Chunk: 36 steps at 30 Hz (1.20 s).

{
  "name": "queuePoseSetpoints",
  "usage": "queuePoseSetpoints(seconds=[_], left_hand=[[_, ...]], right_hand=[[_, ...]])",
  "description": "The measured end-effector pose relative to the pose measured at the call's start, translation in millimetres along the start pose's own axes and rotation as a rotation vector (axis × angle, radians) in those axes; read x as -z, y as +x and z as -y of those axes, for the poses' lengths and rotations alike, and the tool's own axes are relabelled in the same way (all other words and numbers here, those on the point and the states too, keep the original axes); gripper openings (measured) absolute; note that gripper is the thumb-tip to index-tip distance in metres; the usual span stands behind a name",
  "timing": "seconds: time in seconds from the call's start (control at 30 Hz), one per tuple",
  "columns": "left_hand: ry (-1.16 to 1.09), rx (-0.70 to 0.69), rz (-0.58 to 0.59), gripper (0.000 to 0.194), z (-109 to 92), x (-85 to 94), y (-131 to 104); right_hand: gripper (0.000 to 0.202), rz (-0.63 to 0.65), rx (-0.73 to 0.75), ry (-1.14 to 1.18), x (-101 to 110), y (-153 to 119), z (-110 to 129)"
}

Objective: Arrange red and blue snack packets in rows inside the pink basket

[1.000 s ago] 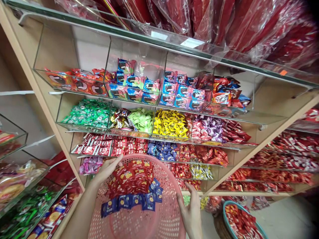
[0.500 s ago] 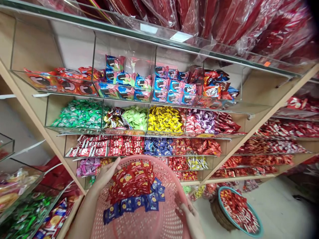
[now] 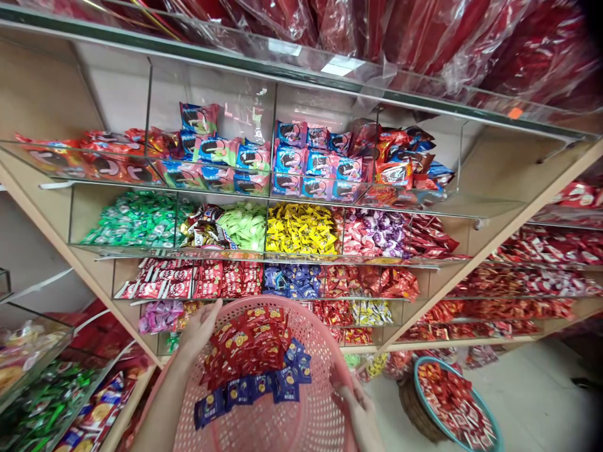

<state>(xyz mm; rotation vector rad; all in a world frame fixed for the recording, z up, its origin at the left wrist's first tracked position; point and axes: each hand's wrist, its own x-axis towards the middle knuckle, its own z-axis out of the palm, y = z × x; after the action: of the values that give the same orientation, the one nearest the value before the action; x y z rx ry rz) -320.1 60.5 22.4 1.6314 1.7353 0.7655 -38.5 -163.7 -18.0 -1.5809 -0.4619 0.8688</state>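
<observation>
A pink plastic basket [image 3: 325, 411] with a perforated wall is held between my two hands, tilted so its inside faces me. My left hand [image 3: 200, 329] grips its rim at the upper left. On the right side, my right hand [image 3: 354, 402] is closed on the rim, its fingers partly behind the basket wall. Inside lie red candy packets [image 3: 252, 342] in a pile, with several dark blue candy packets [image 3: 264, 384] below and to the right of them.
Ahead rises a wooden shelf [image 3: 509, 245] with clear compartments of sweets, among them yellow packets [image 3: 301, 229], green packets [image 3: 139, 220] and blue packets [image 3: 294, 279]. A teal-rimmed basket [image 3: 494, 433] of red packets stands on the floor at right. Large red plastic-wrapped items [image 3: 424, 44] hang over the top.
The view has come a little closer to the shelf, so the upper compartments look larger. Both hands keep the same hold on the basket, and its packets lie as before.
</observation>
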Motion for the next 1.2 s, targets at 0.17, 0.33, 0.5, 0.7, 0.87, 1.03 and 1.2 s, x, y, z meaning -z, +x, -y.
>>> queuePoseSetpoints(seconds=[0.17,0.33,0.5,0.7,0.87,1.03,1.2], left_hand=[[0.219,0.028,0.04,0.044,14,-11.8,10],[0.298,0.002,0.019,0.038,20,-17.0,8],[0.383,0.037,0.003,0.041,5,-16.4,2],[0.51,0.025,0.009,0.047,-19,-15.6,-7],[0.398,-0.019,-0.012,0.038,-13,-18.5,-2],[0.353,-0.04,-0.01,0.037,-11,-15.2,6],[0.361,-0.062,-0.025,0.039,-7,-12.0,12]], right_hand=[[0.035,0.139,-0.027,-0.043,9,9,19],[0.034,0.179,-0.024,-0.041,15,14,24],[0.031,0.185,-0.015,-0.037,21,23,16],[0.031,0.214,0.02,-0.024,27,23,20],[0.032,0.187,0.05,-0.015,29,31,24],[0.038,0.164,0.005,0.019,22,31,19],[0.037,0.24,0.007,-0.063,23,35,17]])
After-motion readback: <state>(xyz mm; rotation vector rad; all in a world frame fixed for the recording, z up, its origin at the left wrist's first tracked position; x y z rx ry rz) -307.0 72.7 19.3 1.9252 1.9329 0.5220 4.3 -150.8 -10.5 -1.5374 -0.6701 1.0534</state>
